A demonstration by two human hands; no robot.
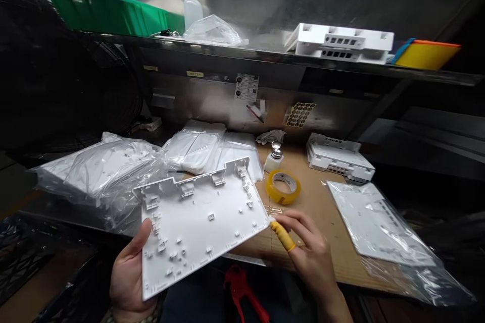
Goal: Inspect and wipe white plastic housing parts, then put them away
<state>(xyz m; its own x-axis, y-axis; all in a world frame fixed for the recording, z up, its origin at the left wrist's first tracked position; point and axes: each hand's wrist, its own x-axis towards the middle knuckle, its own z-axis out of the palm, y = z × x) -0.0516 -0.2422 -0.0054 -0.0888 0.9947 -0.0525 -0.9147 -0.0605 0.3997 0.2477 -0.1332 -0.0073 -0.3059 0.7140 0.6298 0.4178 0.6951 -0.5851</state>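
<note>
My left hand [129,275] grips the lower left edge of a white plastic panel [200,224], held tilted with its ribbed inner side up. My right hand [308,250] is at the panel's right corner, its fingers curled, the forefinger in a yellow finger cot [282,236] touching the panel's edge. A roll of yellow tape [283,186] lies on the cardboard mat [322,212] just beyond my right hand. A small pump bottle [274,157] stands behind the tape.
Bagged white panels [102,169] pile up at the left and centre; another bagged panel [379,224] lies at the right. Stacked white housings [339,159] sit at the back, more on the shelf [341,43]. A squeeze bottle [192,7], green bin [109,15] and red-handled tool [242,292] are around.
</note>
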